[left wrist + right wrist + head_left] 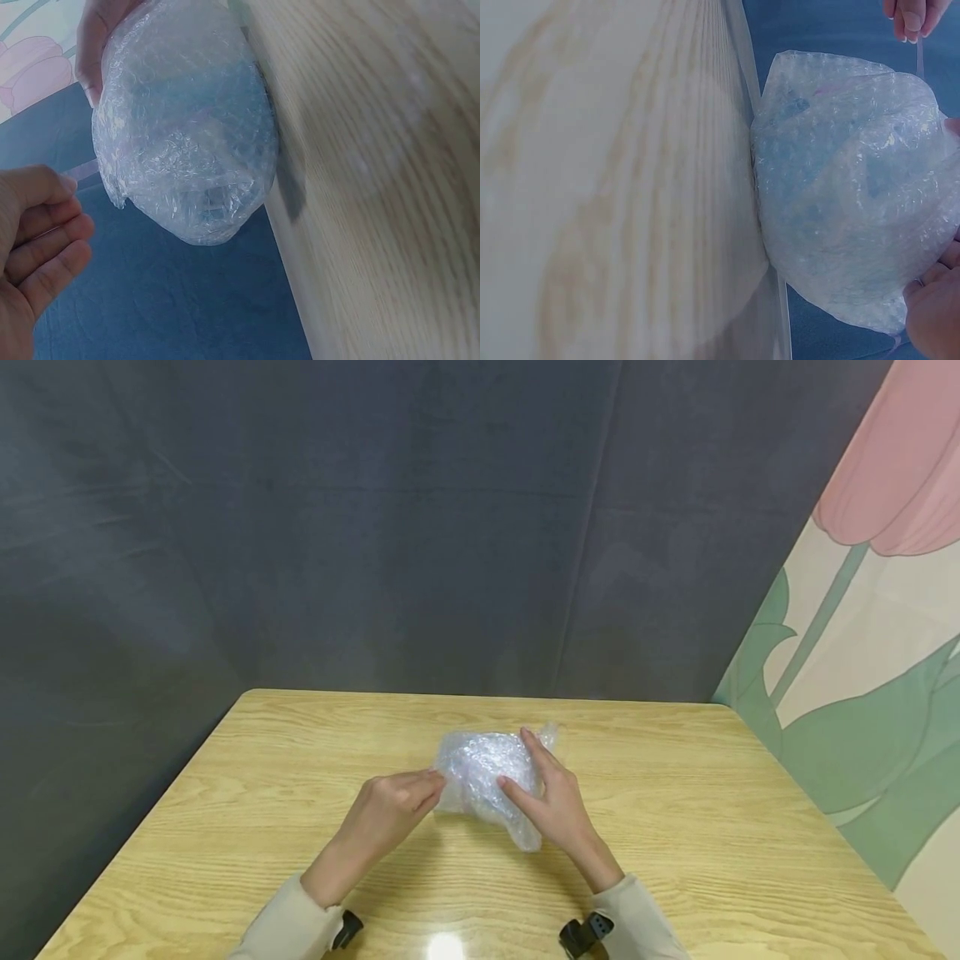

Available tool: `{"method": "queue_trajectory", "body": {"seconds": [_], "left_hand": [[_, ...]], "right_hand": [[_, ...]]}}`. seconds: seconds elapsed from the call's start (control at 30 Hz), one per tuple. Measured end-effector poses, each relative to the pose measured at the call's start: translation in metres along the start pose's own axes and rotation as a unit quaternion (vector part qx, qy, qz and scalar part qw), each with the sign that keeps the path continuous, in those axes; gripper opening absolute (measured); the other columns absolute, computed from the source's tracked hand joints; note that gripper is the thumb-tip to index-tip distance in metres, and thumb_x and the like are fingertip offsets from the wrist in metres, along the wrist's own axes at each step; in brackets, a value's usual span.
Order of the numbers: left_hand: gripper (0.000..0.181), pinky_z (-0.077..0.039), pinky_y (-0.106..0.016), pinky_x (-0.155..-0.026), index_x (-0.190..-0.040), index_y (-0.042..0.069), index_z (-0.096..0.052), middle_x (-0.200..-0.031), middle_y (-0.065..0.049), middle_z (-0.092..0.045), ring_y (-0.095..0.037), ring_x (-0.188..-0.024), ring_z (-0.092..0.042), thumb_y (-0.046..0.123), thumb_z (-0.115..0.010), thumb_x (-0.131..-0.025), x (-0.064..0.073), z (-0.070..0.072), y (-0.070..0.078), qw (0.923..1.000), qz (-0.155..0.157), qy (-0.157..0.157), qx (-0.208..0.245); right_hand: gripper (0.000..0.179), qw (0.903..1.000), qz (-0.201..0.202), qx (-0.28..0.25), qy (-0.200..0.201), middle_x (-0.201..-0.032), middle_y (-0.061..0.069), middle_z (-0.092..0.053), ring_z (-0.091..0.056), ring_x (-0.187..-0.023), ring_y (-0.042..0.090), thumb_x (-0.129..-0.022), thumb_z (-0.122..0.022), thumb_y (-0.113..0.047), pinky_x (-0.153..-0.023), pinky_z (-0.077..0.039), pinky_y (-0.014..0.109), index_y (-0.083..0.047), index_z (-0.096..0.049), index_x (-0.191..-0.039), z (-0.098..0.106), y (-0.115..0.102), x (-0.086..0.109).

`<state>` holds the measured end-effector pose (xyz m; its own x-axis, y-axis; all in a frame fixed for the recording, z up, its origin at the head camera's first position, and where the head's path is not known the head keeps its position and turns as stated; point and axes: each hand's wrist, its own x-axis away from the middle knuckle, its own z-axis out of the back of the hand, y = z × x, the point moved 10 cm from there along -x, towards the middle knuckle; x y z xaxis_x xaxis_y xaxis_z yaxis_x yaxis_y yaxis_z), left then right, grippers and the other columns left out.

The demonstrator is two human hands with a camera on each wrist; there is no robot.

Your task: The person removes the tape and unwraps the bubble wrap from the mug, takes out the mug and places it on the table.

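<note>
Bubble-wrap bundle (483,768), shiny, crinkled, rounded; clear strip (81,172) pinched between left fingers (52,246), right fingers (542,753) wide around one side

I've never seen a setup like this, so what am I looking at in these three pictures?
There's no robot, just a person's two bare hands. The wide picture comes from a camera worn on the head, looking down at a wood-grain table. The other two come from cameras on the wrists, so they look sideways. On the table is a bubble-wrapped bundle; the wrapping blurs what's inside. The left hand pinches a thin clear strip running to the wrap, perhaps tape. The right hand holds the bundle's other side. Behind the table hangs a dark cloth.
</note>
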<state>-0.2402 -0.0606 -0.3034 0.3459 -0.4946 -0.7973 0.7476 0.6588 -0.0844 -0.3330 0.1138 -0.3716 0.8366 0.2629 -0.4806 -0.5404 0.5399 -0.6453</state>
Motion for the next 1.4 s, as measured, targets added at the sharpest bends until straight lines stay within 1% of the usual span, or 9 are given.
{"method": "queue_trajectory", "body": {"seconds": [0.1,0.2,0.33,0.47,0.7,0.8,1.03,1.2,1.4], "left_hand": [[0.015,-0.056,-0.022,-0.062,-0.084,0.003,-0.074,-0.083,-0.008,-0.073,-0.018,-0.072,-0.071,-0.004,-0.075,-0.071,0.003,0.001,0.001,1.0000,-0.007,0.006,-0.001],[0.007,-0.056,-0.022,-0.062,-0.084,0.002,-0.074,-0.083,-0.008,-0.073,-0.018,-0.072,-0.071,-0.001,-0.069,-0.081,0.005,0.003,0.002,0.9998,-0.015,0.013,-0.003],[0.016,-0.056,-0.023,-0.062,-0.085,0.002,-0.074,-0.083,-0.008,-0.073,-0.017,-0.072,-0.071,0.004,-0.060,-0.091,0.008,0.005,0.004,0.9997,-0.020,0.014,-0.009],[0.006,-0.056,-0.023,-0.061,-0.084,0.001,-0.074,-0.083,-0.009,-0.073,-0.018,-0.072,-0.071,0.001,-0.069,-0.082,0.009,0.005,0.004,0.9999,-0.014,0.004,-0.007],[0.020,-0.056,-0.022,-0.061,-0.082,0.001,-0.074,-0.081,-0.009,-0.073,-0.018,-0.072,-0.071,-0.008,-0.079,-0.065,0.013,0.005,0.003,1.0000,0.001,-0.008,0.004],[0.020,-0.056,-0.022,-0.060,-0.081,0.001,-0.074,-0.080,-0.009,-0.073,-0.018,-0.072,-0.071,-0.009,-0.078,-0.064,0.015,0.005,0.003,0.9999,0.004,-0.009,0.012],[0.013,-0.055,-0.020,-0.057,-0.078,0.004,-0.073,-0.078,-0.006,-0.072,-0.015,-0.071,-0.071,-0.007,-0.073,-0.072,0.020,0.007,0.004,0.9998,0.004,-0.012,0.015],[0.022,-0.054,-0.018,-0.058,-0.075,0.005,-0.070,-0.072,-0.002,-0.070,-0.013,-0.066,-0.070,-0.011,-0.078,-0.063,0.023,0.009,0.006,0.9993,0.010,-0.024,0.025],[0.023,-0.054,-0.017,-0.058,-0.076,0.005,-0.070,-0.069,-0.001,-0.069,-0.011,-0.062,-0.068,-0.012,-0.080,-0.063,0.027,0.010,0.007,0.9984,0.019,-0.040,0.035]], "right_hand": [[0.078,1.0000,0.000,0.000,0.000,-0.152,0.008,-0.035,-0.034,-0.137,0.032,-0.088,-0.069,-0.037,-0.110,-0.027,0.051,-0.007,-0.034,-0.151,0.000,0.000,0.000],[0.078,1.0000,-0.001,0.000,-0.001,-0.152,0.008,-0.035,-0.034,-0.137,0.033,-0.087,-0.070,-0.037,-0.110,-0.027,0.051,-0.007,-0.034,-0.151,0.000,0.000,0.000],[0.078,1.0000,-0.001,0.001,-0.001,-0.152,0.008,-0.036,-0.034,-0.137,0.033,-0.087,-0.070,-0.037,-0.109,-0.028,0.052,-0.007,-0.034,-0.150,0.000,-0.001,0.000],[0.078,1.0000,0.001,0.002,0.000,-0.152,0.008,-0.036,-0.034,-0.137,0.033,-0.088,-0.069,-0.037,-0.110,-0.028,0.052,-0.007,-0.034,-0.150,0.000,-0.001,0.000],[0.078,1.0000,-0.003,0.003,-0.003,-0.152,0.008,-0.036,-0.034,-0.137,0.033,-0.088,-0.069,-0.037,-0.109,-0.028,0.052,-0.006,-0.034,-0.150,0.000,0.000,0.000],[0.078,1.0000,-0.004,0.003,-0.004,-0.152,0.008,-0.036,-0.034,-0.136,0.034,-0.088,-0.069,-0.037,-0.109,-0.028,0.053,-0.006,-0.034,-0.150,0.000,0.000,0.000],[0.078,1.0000,-0.003,0.002,-0.004,-0.152,0.009,-0.036,-0.034,-0.137,0.034,-0.088,-0.069,-0.036,-0.109,-0.028,0.053,-0.006,-0.034,-0.150,0.000,0.000,0.000],[0.078,1.0000,-0.004,0.003,-0.004,-0.151,0.009,-0.036,-0.034,-0.137,0.033,-0.088,-0.069,-0.036,-0.109,-0.029,0.052,-0.007,-0.034,-0.150,0.000,0.000,0.000],[0.077,1.0000,-0.002,0.000,-0.006,-0.152,0.009,-0.035,-0.034,-0.137,0.033,-0.089,-0.069,-0.036,-0.109,-0.028,0.052,-0.006,-0.033,-0.151,-0.001,0.001,0.000]]}}
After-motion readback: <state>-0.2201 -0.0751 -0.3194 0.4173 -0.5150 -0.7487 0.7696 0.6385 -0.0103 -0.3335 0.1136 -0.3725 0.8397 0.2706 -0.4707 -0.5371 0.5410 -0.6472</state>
